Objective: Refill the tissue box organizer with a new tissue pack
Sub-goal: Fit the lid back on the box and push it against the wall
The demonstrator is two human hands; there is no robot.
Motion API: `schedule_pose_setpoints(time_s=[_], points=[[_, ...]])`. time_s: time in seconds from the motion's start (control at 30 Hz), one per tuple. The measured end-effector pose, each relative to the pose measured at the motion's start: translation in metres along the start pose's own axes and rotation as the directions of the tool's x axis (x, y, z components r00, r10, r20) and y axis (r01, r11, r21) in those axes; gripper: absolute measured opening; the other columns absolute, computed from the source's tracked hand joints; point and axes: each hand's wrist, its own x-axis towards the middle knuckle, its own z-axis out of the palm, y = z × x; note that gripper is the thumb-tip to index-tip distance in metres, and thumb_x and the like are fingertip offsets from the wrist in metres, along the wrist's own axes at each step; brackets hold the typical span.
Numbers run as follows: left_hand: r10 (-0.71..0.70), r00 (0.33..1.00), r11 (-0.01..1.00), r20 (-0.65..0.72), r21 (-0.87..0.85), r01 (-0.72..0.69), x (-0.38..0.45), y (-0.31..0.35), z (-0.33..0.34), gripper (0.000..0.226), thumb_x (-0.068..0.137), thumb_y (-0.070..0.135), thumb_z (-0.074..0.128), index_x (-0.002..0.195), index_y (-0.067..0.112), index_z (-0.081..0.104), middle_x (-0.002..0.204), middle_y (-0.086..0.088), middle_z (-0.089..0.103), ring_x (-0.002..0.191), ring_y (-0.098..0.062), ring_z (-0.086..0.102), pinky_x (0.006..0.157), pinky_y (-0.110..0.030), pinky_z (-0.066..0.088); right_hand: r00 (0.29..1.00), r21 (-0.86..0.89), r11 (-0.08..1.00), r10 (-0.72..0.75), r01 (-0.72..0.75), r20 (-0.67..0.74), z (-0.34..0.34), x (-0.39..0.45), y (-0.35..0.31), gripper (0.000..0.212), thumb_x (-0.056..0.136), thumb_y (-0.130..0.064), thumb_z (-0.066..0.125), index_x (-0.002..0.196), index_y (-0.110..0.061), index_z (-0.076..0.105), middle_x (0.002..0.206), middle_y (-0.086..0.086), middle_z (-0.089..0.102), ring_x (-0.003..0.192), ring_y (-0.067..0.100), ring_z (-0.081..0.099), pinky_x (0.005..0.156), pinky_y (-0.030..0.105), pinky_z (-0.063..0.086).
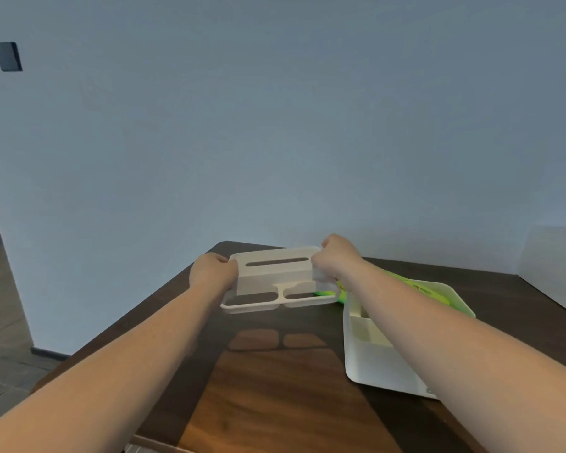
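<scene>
A person's two bare forearms reach forward from the near edge over a dark brown wooden table [275,403] with visible grain. The table is set into a corner of the room, its far edge against a plain pale blue-grey wall [275,125] that fills most of the upper view. A small dark rectangular plate [7,56] is fixed high on the wall at far left. Lower left, past the wall's end, a strip of grey floor [0,322] shows.

Both hands hold a white plastic organizer lid [276,279] up off the table, toward the far middle. It has a long slot on top and two oval openings along its near rim; its shadow falls on the wood below. The left hand [211,271] is closed in a fist round the lid's left end, and the right hand [335,258] is closed round its right end.

To the right, the white organizer base [373,354] rests on the table, partly hidden by the right forearm. A bright green tissue pack [415,286] lies at its far end; whether it is inside the base or behind it is unclear.
</scene>
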Motion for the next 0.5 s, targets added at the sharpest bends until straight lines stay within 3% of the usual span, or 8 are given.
schedule_pose_setpoints(time_s=[0.07, 0.13, 0.23, 0.37, 0.5], points=[[0.023, 1.0, 0.999, 0.021, -0.035, -0.022, -0.006, 0.015, 0.006, 0.016, 0.078, 0.01, 0.05, 0.063, 0.015, 0.053, 0.066, -0.008, 0.044, 0.065, -0.023, 0.036, 0.06, -0.03, 0.032, 0.999, 0.013, 1.0, 0.006, -0.005, -0.048, -0.016, -0.003, 0.008, 0.025, 0.089, -0.005, 0.05, 0.113, -0.002, 0.056, 0.111, 0.016, 0.059, 0.103, 0.032, 0.059, 0.081, 0.032, 0.048], [0.055, 0.998, 0.996, 0.042, -0.069, -0.052, -0.015, 0.032, 0.012, 0.022, 0.078, 0.009, 0.049, 0.057, 0.014, 0.047, 0.058, -0.006, 0.04, 0.061, -0.024, 0.033, 0.058, -0.028, 0.03, 0.996, 0.039, 0.999, 0.027, -0.024, -0.091, -0.034, -0.004, 0.018, 0.005, 0.086, -0.004, 0.051, 0.09, -0.005, 0.055, 0.089, 0.013, 0.056, 0.084, 0.03, 0.056, 0.068, 0.029, 0.044], [0.098, 0.991, 0.99, 0.094, -0.115, -0.087, -0.03, 0.055, 0.024, 0.023, 0.078, 0.008, 0.049, 0.056, 0.012, 0.046, 0.055, -0.006, 0.04, 0.057, -0.025, 0.033, 0.055, -0.027, 0.029, 0.986, 0.06, 0.995, 0.089, -0.081, -0.142, -0.06, -0.007, 0.038, 0.021, 0.082, -0.002, 0.052, 0.063, -0.008, 0.046, 0.06, 0.008, 0.046, 0.064, 0.027, 0.051, 0.051, 0.025, 0.036], [0.103, 0.972, 0.986, 0.212, -0.148, -0.072, -0.051, 0.084, 0.047, 0.016, 0.076, 0.005, 0.048, 0.061, 0.01, 0.046, 0.064, -0.009, 0.039, 0.061, -0.024, 0.032, 0.051, -0.024, 0.03, 0.969, 0.051, 0.987, 0.16, -0.153, -0.19, -0.091, -0.021, 0.069, 0.026, 0.08, 0.0, 0.053, 0.057, -0.007, 0.045, 0.054, 0.009, 0.045, 0.059, 0.027, 0.052, 0.049, 0.026, 0.034], [0.081, 0.951, 0.994, 0.298, -0.1, -0.054, -0.071, 0.104, 0.072, 0.031, 0.072, -0.002, 0.049, 0.044, 0.009, 0.041, 0.052, -0.007, 0.045, 0.053, -0.026, 0.041, 0.054, -0.024, 0.036, 0.958, 0.053, 0.973, 0.231, -0.226, -0.17, -0.109, -0.032, 0.106, 0.033, 0.088, -0.003, 0.052, 0.058, -0.008, 0.041, 0.062, 0.008, 0.045, 0.052, 0.021, 0.042, 0.05, 0.026, 0.035]])
